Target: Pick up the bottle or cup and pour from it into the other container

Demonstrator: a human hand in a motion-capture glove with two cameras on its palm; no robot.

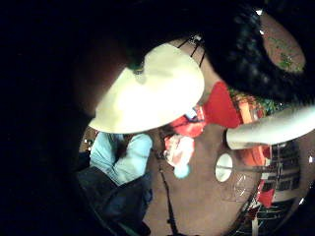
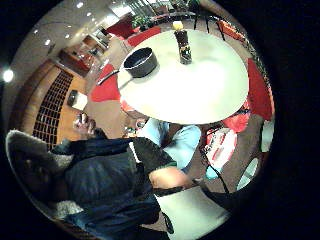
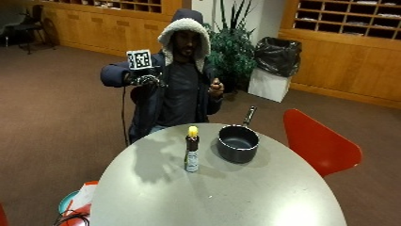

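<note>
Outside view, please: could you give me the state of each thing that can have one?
Bottle: upright on the table, yellow cap on, untouched.
Saucepan: upright beside the bottle, apart from it, no lid, looks empty.
Gloved right hand: raised away from the table, holding nothing.
Bare hand: raised near the chest, fingers curled.

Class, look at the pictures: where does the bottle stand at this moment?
In the outside view the bottle stands upright on the round table, just beside the dark saucepan, on the side of the person's raised right hand.
</note>
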